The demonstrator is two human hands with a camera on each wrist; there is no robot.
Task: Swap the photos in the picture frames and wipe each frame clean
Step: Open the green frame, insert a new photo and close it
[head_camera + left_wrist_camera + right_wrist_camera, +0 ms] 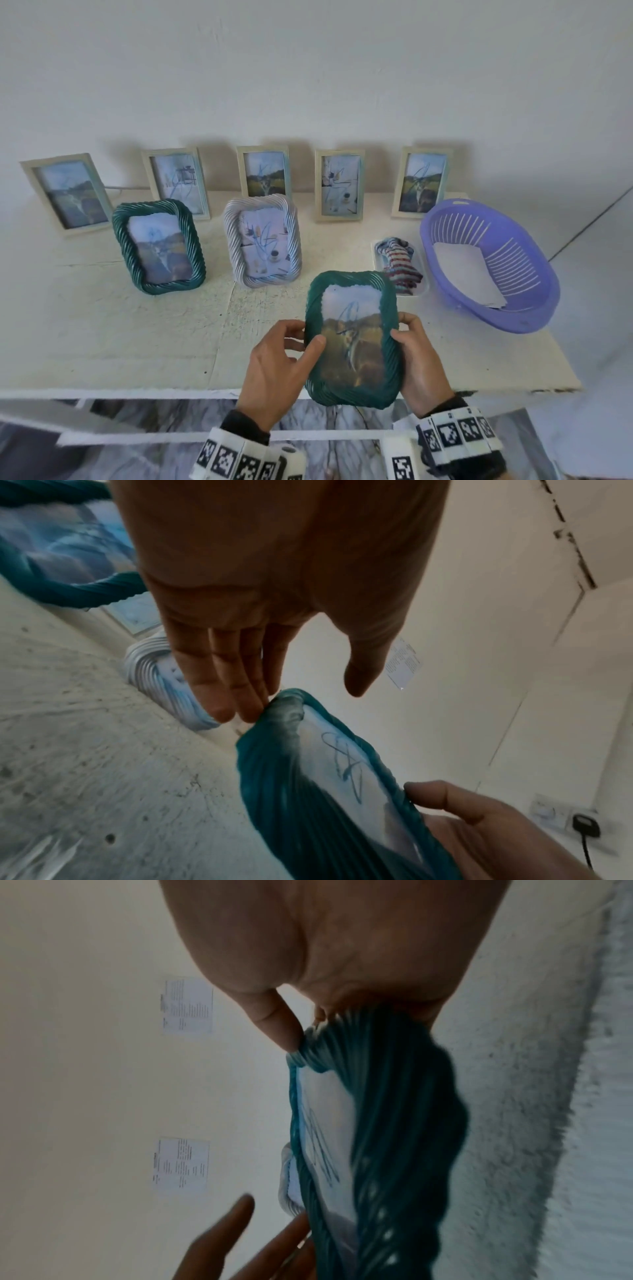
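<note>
I hold a dark green twisted-rope picture frame (pixel 352 337) above the table's front edge, its deer photo with blue scribbles facing me. My right hand (pixel 400 329) grips its right edge, thumb on the front and fingers behind; the right wrist view shows that thumb pressed on the green frame (pixel 394 1096) by my right hand (pixel 308 1031). My left hand (pixel 308 337) touches the left edge with fairly straight fingers. In the left wrist view my left hand (pixel 291 693) has fingertips (pixel 250 710) on the frame's corner (pixel 287 750) and its thumb held off. A striped cloth (pixel 399 265) lies on a small white tray.
A second green frame (pixel 159 246) and a white twisted frame (pixel 262 240) stand mid-table. Several cream frames (pixel 337 185) lean on the wall behind. A purple basket (pixel 534 274) holding white sheets (pixel 466 270) sits at the right. The table's front edge (pixel 137 389) is close.
</note>
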